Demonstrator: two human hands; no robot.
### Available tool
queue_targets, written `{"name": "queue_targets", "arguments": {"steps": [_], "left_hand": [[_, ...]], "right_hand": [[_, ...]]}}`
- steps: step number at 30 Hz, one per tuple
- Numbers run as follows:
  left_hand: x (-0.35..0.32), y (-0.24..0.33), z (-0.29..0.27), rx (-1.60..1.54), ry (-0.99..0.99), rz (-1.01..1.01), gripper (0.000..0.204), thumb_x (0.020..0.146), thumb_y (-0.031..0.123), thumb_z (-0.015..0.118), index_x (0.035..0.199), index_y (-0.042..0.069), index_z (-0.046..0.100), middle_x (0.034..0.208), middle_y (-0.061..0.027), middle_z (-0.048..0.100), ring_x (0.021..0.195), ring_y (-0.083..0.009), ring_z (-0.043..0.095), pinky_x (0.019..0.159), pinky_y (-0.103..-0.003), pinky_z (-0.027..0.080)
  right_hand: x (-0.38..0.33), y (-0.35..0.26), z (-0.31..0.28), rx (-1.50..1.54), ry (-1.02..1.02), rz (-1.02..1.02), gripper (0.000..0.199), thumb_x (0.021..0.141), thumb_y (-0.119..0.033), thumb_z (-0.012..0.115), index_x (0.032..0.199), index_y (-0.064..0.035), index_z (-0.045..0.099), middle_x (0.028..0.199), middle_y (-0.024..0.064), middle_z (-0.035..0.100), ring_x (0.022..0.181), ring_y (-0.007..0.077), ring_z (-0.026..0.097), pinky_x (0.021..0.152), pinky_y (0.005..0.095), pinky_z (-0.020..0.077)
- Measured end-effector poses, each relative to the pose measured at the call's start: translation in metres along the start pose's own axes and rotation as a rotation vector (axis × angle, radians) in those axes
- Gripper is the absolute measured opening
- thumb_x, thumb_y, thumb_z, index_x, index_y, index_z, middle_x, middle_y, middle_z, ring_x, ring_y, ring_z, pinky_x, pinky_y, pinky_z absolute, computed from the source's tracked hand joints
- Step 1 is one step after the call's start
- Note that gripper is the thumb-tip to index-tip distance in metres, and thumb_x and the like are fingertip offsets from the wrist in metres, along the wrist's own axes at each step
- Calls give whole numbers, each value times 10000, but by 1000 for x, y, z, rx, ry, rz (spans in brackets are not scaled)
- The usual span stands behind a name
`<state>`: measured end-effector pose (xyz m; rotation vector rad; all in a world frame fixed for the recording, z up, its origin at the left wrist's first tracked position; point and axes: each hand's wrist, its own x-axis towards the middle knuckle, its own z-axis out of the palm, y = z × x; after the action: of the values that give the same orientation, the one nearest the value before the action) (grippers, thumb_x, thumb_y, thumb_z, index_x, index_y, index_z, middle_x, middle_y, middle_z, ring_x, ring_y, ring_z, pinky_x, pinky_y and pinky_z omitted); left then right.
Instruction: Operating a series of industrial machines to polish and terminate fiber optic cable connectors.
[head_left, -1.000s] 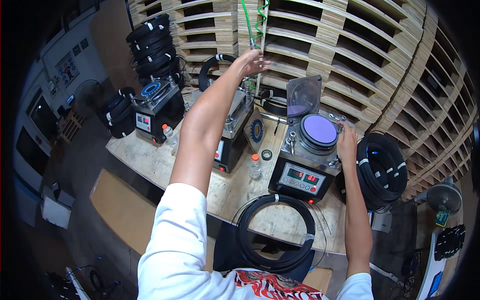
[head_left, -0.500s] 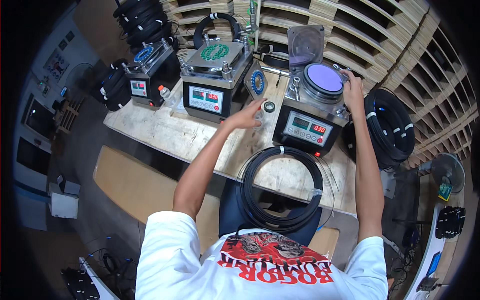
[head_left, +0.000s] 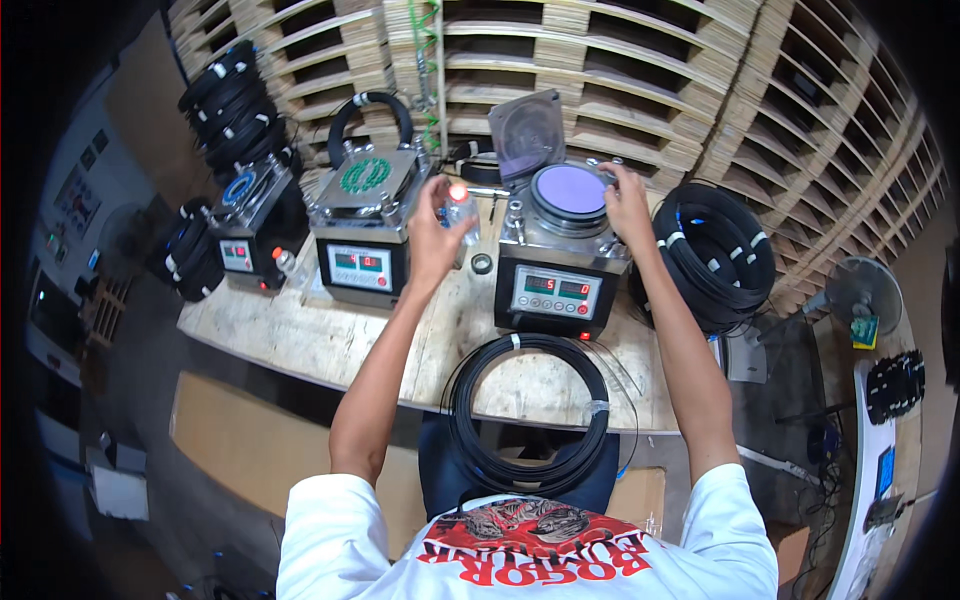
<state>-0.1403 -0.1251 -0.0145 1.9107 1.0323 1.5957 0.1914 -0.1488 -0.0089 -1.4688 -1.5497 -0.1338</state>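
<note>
My left hand (head_left: 434, 235) is closed around a small clear bottle (head_left: 463, 217) with a red-orange top, raised above the bench between two machines. My right hand (head_left: 628, 205) has its fingers curled at a metal corner post (head_left: 617, 162) of the right-hand polishing machine (head_left: 557, 291); the exact grip is partly hidden. A round purple pad (head_left: 569, 189) lies on top of that machine, and its clear lid (head_left: 527, 131) stands raised behind. Below the bottle, a small black ring (head_left: 481, 263) sits on the bench.
Two similar machines stand left, one with a green-ringed plate (head_left: 366, 175), one with a blue ring (head_left: 239, 187). Another capped bottle (head_left: 286, 262) is between them. A black cable coil (head_left: 530, 475) overlaps the front edge of the wooden bench (head_left: 395, 335). More coils (head_left: 712, 255) stand right.
My left hand has picked up the clear bottle and lifted it from the bench. My right hand stays at the machine's right corner. The view has shifted, and the machine's display reads differently.
</note>
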Motion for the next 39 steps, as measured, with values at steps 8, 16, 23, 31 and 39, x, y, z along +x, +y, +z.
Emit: {"name": "queue_targets", "arguments": {"steps": [8, 16, 23, 31, 39], "left_hand": [[68, 127, 43, -24, -62, 260, 854, 718, 58, 853, 1436, 29, 393, 1143, -167, 681, 1054, -261, 676, 906, -363, 539], [63, 134, 116, -587, -252, 24, 846, 797, 146, 830, 1472, 20, 334, 1186, -188, 612, 1081, -226, 625, 893, -347, 537], [67, 54, 113, -26, 254, 88, 382, 883, 110, 628, 1242, 24, 530, 1276, -225, 442, 1180, -387, 500, 1016, -450, 403], [58, 12, 124, 146, 50, -19, 445, 817, -10, 571, 1256, 59, 541, 1313, -259, 443, 1174, -449, 537, 995, -471, 445], [57, 14, 128, 135, 45, -38, 455, 797, -53, 521, 1240, 51, 544, 1272, -262, 470, 1078, -464, 574, 923, -497, 474]], "right_hand": [[6, -81, -29, 145, -33, -187, 420, 866, -182, 709, 1258, -67, 610, 1219, 179, 606, 1126, 288, 592, 990, 407, 450], [13, -91, -72, 350, 17, -84, 595, 795, -242, 826, 1283, -34, 557, 1007, 184, 717, 927, 281, 725, 800, 378, 551], [20, -61, -111, -242, -240, 28, 525, 737, -202, 839, 1174, -73, 580, 1085, 129, 703, 980, 352, 676, 858, 432, 533], [48, -73, -100, -731, -492, -425, 458, 729, -113, 785, 1174, -127, 675, 1123, 66, 666, 1183, 278, 546, 950, 444, 469], [68, -89, -47, -699, -497, -658, 104, 826, -92, 620, 889, -105, 702, 966, 45, 676, 1127, 244, 583, 900, 496, 450]]}}
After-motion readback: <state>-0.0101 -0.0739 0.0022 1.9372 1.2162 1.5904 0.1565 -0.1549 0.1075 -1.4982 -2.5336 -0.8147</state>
